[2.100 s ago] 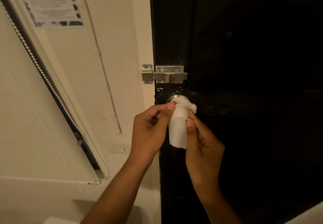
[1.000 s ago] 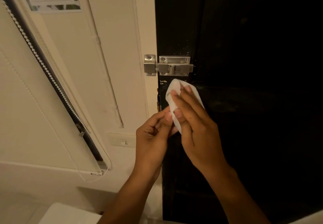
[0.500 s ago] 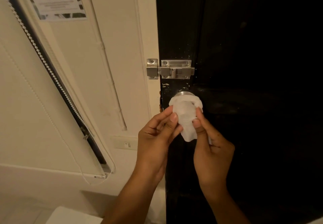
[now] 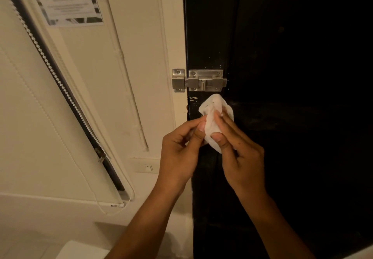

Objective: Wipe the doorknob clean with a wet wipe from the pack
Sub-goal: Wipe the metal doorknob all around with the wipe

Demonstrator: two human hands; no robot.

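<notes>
Two bare hands worked a white wet wipe [image 4: 214, 117] over the doorknob of a dark door [image 4: 282, 137], just below a steel slide bolt [image 4: 199, 80] that bridged door and cream frame [image 4: 173, 36]; the knob itself was fully hidden under the cloth. The left hand [image 4: 181, 153] pinched the wipe's lower tail between thumb and fingertips, its grip pressed together on the fabric, while the right hand [image 4: 240, 157] held the other side of the tail with thumb and forefinger, fingers reaching up toward the covered knob. By this stage the wipe was out of its pack, which was nowhere in view, and wrapped on the knob, so the cleaning looked well under way; how much of the metal remained unwiped could not be judged, and disposing of the wipe was seemingly still ahead. Half a second before, a rim of bright metal showed above the wipe, whereas now the cloth had ridden up and covered it entirely, and both hands had closed in nearer each other. A posted notice [image 4: 68, 0] and a window blind [image 4: 40, 117] hung on the wall at left
</notes>
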